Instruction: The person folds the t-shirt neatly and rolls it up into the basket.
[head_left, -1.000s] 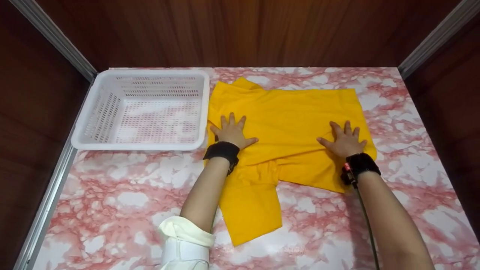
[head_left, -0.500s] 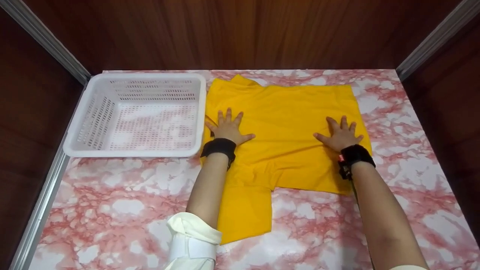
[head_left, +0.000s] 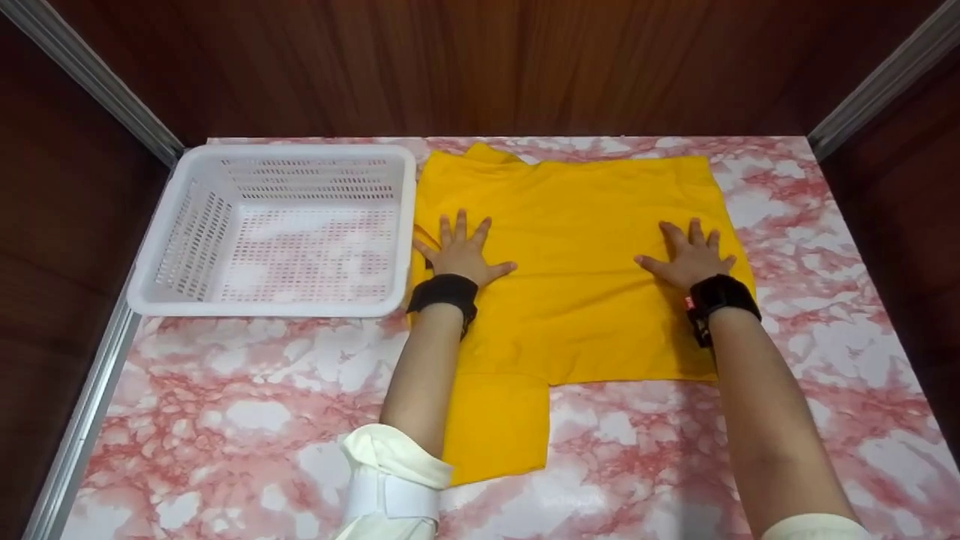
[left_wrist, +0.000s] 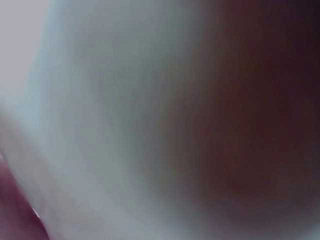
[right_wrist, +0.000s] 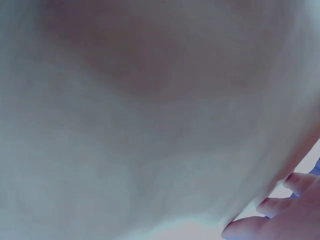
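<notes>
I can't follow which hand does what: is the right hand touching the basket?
Apart: the head view shows the left hand and cloth between the right hand and basket.

We see a garment (head_left: pixel 592 210) of matt, soft-looking cloth, mostly smooth with a few shallow creases. The basket (head_left: pixel 262 308) looks like smooth plastic, its rim faintly shiny. We read the marble-patterned tabletop (head_left: pixel 247 367) as smooth, with a glossy gleam towards the front. The back wall (head_left: pixel 480 67) looks like grained wood with a low sheen, and the corner strip (head_left: pixel 96 75) like dull, ridged metal. To us the rolled sleeve (head_left: pixel 395 456) appears to be matt cloth.
</notes>
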